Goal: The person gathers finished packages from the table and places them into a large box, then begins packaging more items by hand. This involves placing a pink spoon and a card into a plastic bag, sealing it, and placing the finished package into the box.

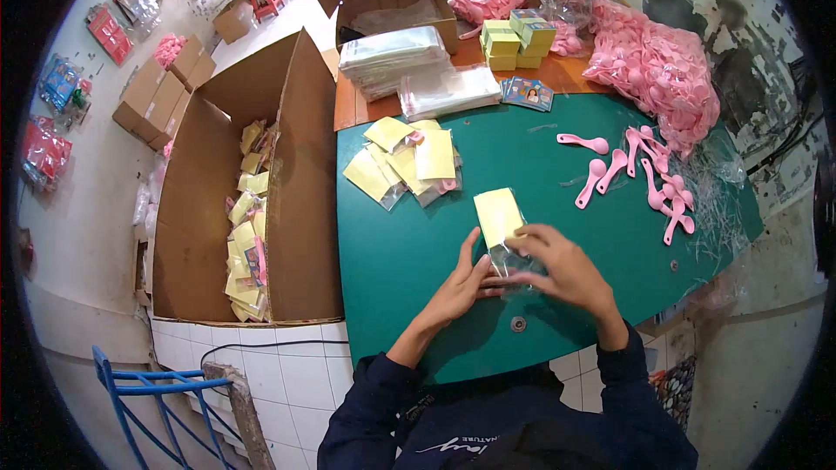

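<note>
A clear plastic bag with a yellow card [499, 216] in it lies on the green table [392, 270] in front of me. My left hand [457, 289] touches the lower left edge of the bag with its fingers spread. Over the bag's lower right part is my right hand [562, 271], its fingers curled at the card's lower edge and the clear plastic; its fingertips are partly blurred. Left of and above the bag lie several packed yellow cards [434, 155] in clear bags. Loose pink spoons [592, 183] are spread to the right.
A tall cardboard box [305, 174] with packed bags inside stands left of the table. Clear bag stacks [392, 57], yellow card stacks [501, 42], picture cards [529, 94] and a large bag of pink spoons [657, 70] line the back. Plastic strips [718, 204] lie right.
</note>
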Action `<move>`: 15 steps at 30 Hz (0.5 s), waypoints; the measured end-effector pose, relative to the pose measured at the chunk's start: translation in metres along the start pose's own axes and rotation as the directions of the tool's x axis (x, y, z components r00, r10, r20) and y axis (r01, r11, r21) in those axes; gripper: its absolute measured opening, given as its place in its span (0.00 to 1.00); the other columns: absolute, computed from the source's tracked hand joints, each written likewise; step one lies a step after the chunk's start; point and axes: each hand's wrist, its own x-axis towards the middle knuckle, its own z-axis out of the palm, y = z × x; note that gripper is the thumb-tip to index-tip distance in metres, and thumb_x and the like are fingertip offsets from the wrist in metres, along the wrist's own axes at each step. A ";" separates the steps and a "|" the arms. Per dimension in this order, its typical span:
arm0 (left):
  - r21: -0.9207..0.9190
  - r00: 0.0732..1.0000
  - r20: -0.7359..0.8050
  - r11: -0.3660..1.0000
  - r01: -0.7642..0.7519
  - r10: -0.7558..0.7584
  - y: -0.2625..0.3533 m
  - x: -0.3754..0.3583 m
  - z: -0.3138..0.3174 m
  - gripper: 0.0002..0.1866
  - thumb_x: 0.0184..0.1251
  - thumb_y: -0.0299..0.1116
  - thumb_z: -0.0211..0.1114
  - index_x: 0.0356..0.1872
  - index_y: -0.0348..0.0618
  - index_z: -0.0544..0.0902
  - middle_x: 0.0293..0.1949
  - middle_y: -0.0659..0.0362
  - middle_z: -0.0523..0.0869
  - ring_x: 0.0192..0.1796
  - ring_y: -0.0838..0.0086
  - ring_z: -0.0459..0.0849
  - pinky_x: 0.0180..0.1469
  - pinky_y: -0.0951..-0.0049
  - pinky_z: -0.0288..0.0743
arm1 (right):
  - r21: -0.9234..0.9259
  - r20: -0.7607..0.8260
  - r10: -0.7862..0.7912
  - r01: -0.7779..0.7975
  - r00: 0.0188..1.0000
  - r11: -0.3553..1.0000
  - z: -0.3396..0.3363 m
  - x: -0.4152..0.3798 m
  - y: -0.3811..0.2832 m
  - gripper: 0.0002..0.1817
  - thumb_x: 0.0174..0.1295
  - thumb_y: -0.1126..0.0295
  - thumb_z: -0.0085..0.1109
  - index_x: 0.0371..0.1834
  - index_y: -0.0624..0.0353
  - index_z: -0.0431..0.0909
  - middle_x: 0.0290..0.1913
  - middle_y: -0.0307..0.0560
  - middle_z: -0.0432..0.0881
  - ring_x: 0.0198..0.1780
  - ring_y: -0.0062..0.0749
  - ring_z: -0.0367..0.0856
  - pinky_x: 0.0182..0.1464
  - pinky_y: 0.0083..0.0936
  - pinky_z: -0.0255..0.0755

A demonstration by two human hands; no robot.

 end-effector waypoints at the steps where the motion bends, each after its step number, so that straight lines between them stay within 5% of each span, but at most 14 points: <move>1: -0.007 1.000 -0.006 1.000 -0.002 0.002 -0.001 -0.003 0.001 0.31 0.76 0.37 0.40 0.71 0.54 0.32 0.55 0.42 0.74 0.57 0.58 0.76 0.57 0.62 0.73 | 0.048 0.110 0.013 -0.018 0.994 0.999 0.004 -0.005 -0.001 0.22 0.51 0.67 0.64 0.51 0.58 0.73 0.51 0.53 0.72 0.52 0.48 0.72 0.51 0.37 0.69; 5: 0.003 0.997 -0.033 0.998 0.063 -0.063 -0.003 -0.010 -0.001 0.31 0.75 0.33 0.41 0.71 0.55 0.34 0.54 0.42 0.74 0.54 0.60 0.79 0.55 0.63 0.76 | 0.013 0.146 0.008 -0.010 0.989 1.000 0.016 -0.013 -0.002 0.16 0.48 0.70 0.66 0.41 0.58 0.74 0.46 0.49 0.72 0.49 0.45 0.72 0.51 0.35 0.68; 15: -0.017 0.985 -0.045 0.986 0.167 -0.168 0.007 -0.023 0.004 0.32 0.73 0.30 0.46 0.72 0.52 0.42 0.45 0.48 0.80 0.49 0.63 0.81 0.53 0.63 0.77 | 0.019 0.170 -0.077 0.075 0.982 0.997 0.031 -0.015 -0.006 0.14 0.47 0.71 0.65 0.36 0.59 0.72 0.38 0.49 0.69 0.45 0.44 0.70 0.46 0.35 0.67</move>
